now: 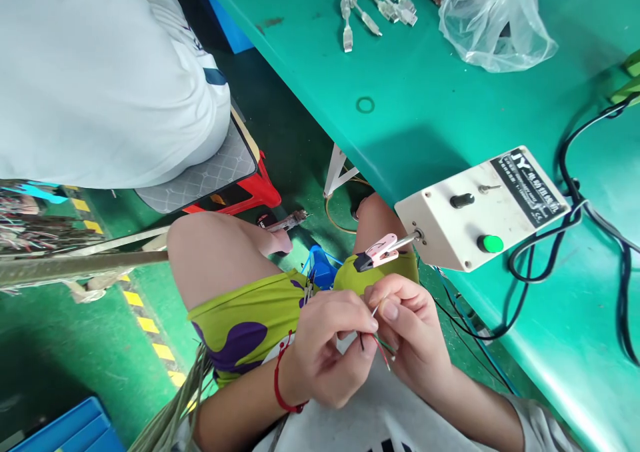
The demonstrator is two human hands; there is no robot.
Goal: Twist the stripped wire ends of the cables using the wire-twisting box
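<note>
Over my lap, my left hand (327, 345) and my right hand (407, 332) meet, both pinched on the thin coloured wires (380, 349) of a cable end. Red, green and black strands stick out between the fingertips. A red string bracelet circles my left wrist. Just above the hands a pink clip (377, 252) juts from the front of a white control box (483, 209) that sits at the edge of the green table (425, 105). The box has a black knob, a toggle and a green button.
A clear plastic bag (495, 22) and several transparent connectors (375, 2) lie far on the table. Black cables (575, 219) run from the box. Another person in white (95, 72) sits on a red stool to the left. A bundle of grey cables (170, 412) hangs by my left knee.
</note>
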